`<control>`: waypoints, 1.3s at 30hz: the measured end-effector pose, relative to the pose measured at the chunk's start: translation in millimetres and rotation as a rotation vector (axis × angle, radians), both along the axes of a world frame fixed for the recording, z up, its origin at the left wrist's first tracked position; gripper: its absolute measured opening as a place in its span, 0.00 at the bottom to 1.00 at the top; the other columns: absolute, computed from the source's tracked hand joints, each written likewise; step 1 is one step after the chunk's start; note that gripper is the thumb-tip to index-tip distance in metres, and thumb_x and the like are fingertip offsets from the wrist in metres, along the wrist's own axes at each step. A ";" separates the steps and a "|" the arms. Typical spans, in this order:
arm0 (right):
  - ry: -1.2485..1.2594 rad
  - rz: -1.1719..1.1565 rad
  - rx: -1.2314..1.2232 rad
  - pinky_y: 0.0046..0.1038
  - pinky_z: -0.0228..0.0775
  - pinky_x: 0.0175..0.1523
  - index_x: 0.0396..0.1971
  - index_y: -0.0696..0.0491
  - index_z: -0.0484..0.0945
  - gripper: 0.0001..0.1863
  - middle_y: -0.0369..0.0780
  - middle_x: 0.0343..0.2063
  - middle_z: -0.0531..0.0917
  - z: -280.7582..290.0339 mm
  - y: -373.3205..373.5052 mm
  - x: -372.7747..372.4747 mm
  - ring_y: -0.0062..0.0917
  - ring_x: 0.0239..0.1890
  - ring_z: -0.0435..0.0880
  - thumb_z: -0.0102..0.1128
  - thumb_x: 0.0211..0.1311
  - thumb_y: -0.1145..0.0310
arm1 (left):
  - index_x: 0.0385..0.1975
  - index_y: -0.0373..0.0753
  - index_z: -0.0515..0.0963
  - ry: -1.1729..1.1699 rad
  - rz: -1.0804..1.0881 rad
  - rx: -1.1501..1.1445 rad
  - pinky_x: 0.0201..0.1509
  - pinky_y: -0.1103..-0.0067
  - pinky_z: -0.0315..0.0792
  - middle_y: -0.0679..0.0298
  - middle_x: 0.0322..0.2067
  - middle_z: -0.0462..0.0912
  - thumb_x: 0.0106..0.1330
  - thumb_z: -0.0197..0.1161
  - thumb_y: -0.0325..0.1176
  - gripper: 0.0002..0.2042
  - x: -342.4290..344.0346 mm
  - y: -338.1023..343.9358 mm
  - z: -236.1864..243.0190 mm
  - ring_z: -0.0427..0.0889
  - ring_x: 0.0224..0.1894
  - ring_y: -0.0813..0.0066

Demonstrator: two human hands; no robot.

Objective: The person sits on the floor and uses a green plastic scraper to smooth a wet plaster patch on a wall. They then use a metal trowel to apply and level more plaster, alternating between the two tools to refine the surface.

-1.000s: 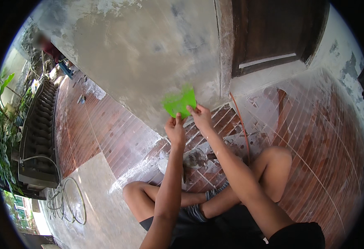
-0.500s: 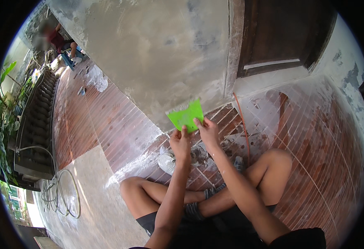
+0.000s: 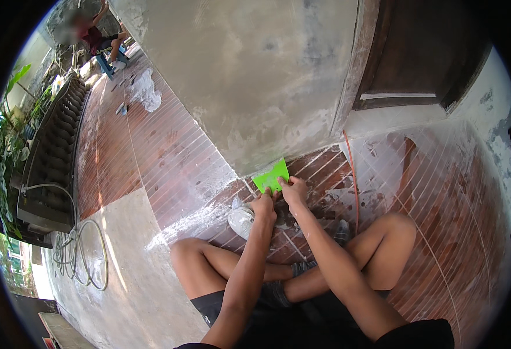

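Note:
A bright green flat plastic spreader is held in front of me, low by the foot of the grey plastered wall. My left hand is closed on its lower edge, with the thumb on the near face. At the spreader's right corner my right hand pinches it between thumb and fingers. Whether its far edge touches the wall or floor, I cannot tell. Just left of my left wrist, a whitish crumpled bag or shoe-like bundle lies on the red tiles.
An orange cord runs over the dusty tiles beside the dark wooden door. A coiled hose lies left, near a balustrade. Far left, a person sits on a blue stool, near white plastic sheeting.
Both hands have brought the spreader lower, from in front of the wall to its foot. The whitish stuff along its upper edge no longer shows. My view has shifted slightly left.

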State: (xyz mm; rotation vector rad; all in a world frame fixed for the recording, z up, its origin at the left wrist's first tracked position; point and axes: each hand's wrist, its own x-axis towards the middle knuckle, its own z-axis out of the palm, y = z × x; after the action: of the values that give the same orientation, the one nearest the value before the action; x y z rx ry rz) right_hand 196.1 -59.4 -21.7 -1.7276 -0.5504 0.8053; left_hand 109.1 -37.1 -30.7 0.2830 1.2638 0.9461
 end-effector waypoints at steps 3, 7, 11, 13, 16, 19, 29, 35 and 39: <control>0.079 0.026 0.072 0.21 0.66 0.32 0.33 0.61 0.83 0.11 0.33 0.25 0.84 31.2 -9.9 -3.0 0.11 0.28 0.74 0.67 0.64 0.66 | 0.48 0.29 0.74 -0.108 0.041 0.129 0.38 0.82 0.81 0.60 0.42 0.81 0.73 0.57 0.31 0.12 -4.1 -19.1 39.1 0.81 0.34 0.76; 0.196 0.089 0.436 0.19 0.67 0.37 0.37 0.60 0.82 0.12 0.33 0.31 0.84 84.0 1.4 -12.3 0.10 0.32 0.75 0.65 0.65 0.65 | 0.45 0.30 0.75 -0.039 -0.013 0.593 0.38 0.82 0.79 0.60 0.41 0.82 0.74 0.56 0.33 0.10 -17.1 -10.3 102.1 0.81 0.37 0.78; 0.228 0.083 0.534 0.20 0.64 0.33 0.31 0.59 0.80 0.13 0.30 0.24 0.81 90.7 39.4 -21.9 0.10 0.28 0.71 0.67 0.64 0.63 | 0.42 0.31 0.75 0.006 0.021 0.773 0.36 0.82 0.77 0.62 0.38 0.83 0.74 0.56 0.33 0.10 -19.9 27.8 111.8 0.80 0.36 0.81; 0.191 0.039 0.476 0.21 0.63 0.30 0.28 0.59 0.79 0.15 0.30 0.21 0.79 73.3 55.4 -23.9 0.11 0.25 0.69 0.67 0.64 0.62 | 0.41 0.30 0.76 0.019 0.023 0.740 0.35 0.83 0.77 0.63 0.36 0.83 0.74 0.56 0.33 0.10 -19.1 44.3 92.2 0.80 0.34 0.81; 0.160 -0.048 0.270 0.23 0.64 0.31 0.26 0.60 0.80 0.17 0.31 0.20 0.80 34.5 54.2 -27.7 0.12 0.24 0.71 0.69 0.62 0.60 | 0.42 0.29 0.77 0.085 -0.022 0.469 0.35 0.82 0.79 0.61 0.37 0.82 0.72 0.59 0.32 0.10 -22.6 51.4 45.5 0.82 0.32 0.76; 0.301 -0.059 0.099 0.23 0.64 0.31 0.27 0.59 0.81 0.15 0.32 0.20 0.80 6.9 29.4 -25.4 0.12 0.24 0.71 0.69 0.62 0.61 | 0.41 0.26 0.76 0.133 -0.070 0.243 0.34 0.82 0.80 0.58 0.37 0.81 0.71 0.59 0.29 0.10 -24.5 38.3 9.6 0.83 0.31 0.73; 0.214 -0.004 0.435 0.19 0.61 0.31 0.29 0.59 0.80 0.12 0.30 0.23 0.80 73.8 3.6 -28.9 0.09 0.26 0.69 0.66 0.65 0.65 | 0.46 0.30 0.72 0.039 -0.093 0.475 0.38 0.78 0.83 0.58 0.37 0.81 0.72 0.56 0.28 0.09 -35.4 -1.6 107.2 0.83 0.35 0.71; 0.285 -0.001 0.387 0.20 0.55 0.28 0.27 0.58 0.79 0.13 0.28 0.21 0.77 69.2 47.9 -25.0 0.09 0.24 0.64 0.66 0.65 0.64 | 0.45 0.31 0.74 0.066 -0.074 0.622 0.38 0.80 0.81 0.58 0.38 0.82 0.71 0.58 0.28 0.08 -30.5 43.9 95.4 0.82 0.35 0.74; 0.170 -0.053 0.084 0.19 0.56 0.28 0.28 0.57 0.80 0.13 0.29 0.20 0.77 21.6 29.9 -24.3 0.10 0.23 0.66 0.67 0.64 0.62 | 0.43 0.27 0.74 0.217 -0.161 0.381 0.37 0.82 0.80 0.56 0.36 0.81 0.69 0.60 0.24 0.08 -31.9 34.5 49.6 0.82 0.33 0.74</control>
State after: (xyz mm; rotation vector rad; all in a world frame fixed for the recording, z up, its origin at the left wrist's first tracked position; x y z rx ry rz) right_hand 171.8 -29.5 -0.1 -1.5736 -0.4159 0.8693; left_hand 77.2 -2.6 18.9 0.7927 1.2287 1.0333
